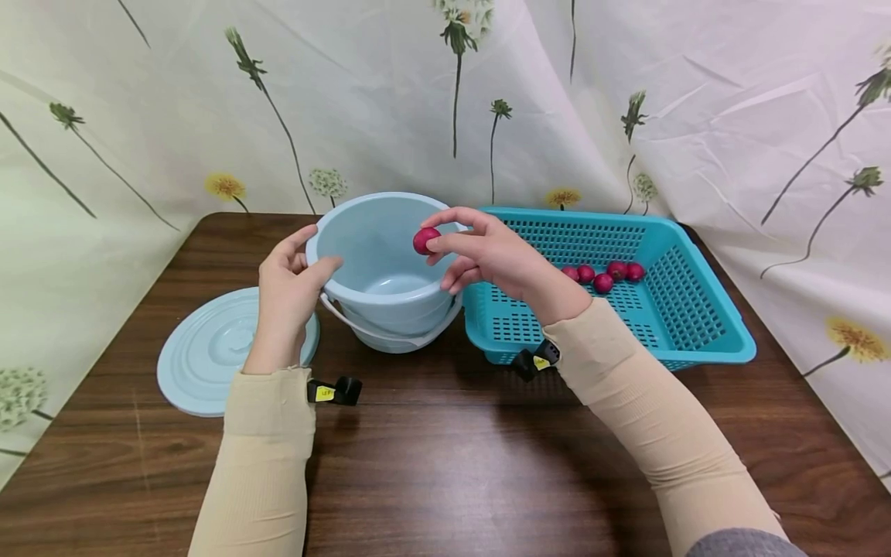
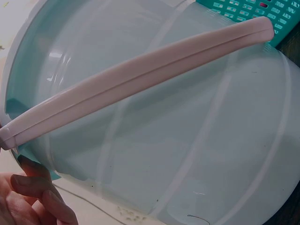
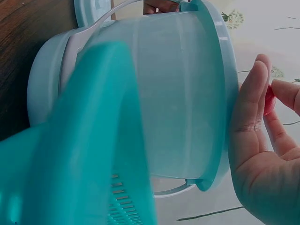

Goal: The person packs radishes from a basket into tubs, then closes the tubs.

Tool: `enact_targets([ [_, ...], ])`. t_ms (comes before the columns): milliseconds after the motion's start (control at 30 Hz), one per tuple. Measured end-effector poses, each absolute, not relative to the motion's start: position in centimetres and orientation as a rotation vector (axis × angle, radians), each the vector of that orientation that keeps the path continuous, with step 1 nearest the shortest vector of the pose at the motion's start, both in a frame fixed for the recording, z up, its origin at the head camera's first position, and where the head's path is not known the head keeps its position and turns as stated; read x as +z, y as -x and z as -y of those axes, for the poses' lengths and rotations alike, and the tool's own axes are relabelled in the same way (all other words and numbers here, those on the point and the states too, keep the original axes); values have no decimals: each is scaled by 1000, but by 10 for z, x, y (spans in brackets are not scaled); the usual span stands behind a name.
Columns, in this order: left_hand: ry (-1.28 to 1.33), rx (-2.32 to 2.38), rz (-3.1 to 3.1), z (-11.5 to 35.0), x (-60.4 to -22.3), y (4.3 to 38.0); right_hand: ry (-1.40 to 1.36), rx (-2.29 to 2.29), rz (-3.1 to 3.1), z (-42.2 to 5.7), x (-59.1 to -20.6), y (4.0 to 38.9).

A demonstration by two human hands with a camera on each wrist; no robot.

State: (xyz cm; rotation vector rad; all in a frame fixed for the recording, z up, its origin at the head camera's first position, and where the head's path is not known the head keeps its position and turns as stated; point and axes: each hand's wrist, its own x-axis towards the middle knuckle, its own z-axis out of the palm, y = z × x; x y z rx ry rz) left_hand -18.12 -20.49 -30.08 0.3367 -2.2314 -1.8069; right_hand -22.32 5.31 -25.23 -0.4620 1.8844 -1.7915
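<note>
A light blue bucket [image 1: 390, 313] stands upright on the table, its handle [image 2: 140, 77] hanging down at the front. My left hand [image 1: 285, 298] holds the bucket's left rim, thumb over the edge and fingers outside. Above the right side of the bucket's mouth, my right hand [image 1: 490, 259] pinches a small round red radish [image 1: 425, 240] between thumb and fingertips. Its lower fingers are close to the right rim; whether they touch it I cannot tell. To the right, a turquoise basket [image 1: 724, 352] contains several more red radishes [image 1: 602, 283].
A round light blue lid [image 1: 202, 348] lies flat on the table left of the bucket, partly behind my left forearm. The dark wooden table [image 1: 431, 480] ends at a white flowered cloth [image 1: 390, 93] behind. The basket stands close against the bucket's right side.
</note>
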Motion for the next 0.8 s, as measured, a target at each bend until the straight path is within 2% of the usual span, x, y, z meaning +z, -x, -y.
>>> enact_targets([
  [800, -336, -1799, 2230, 204, -300, 180, 454, -1753, -1910, -54, -254, 225],
])
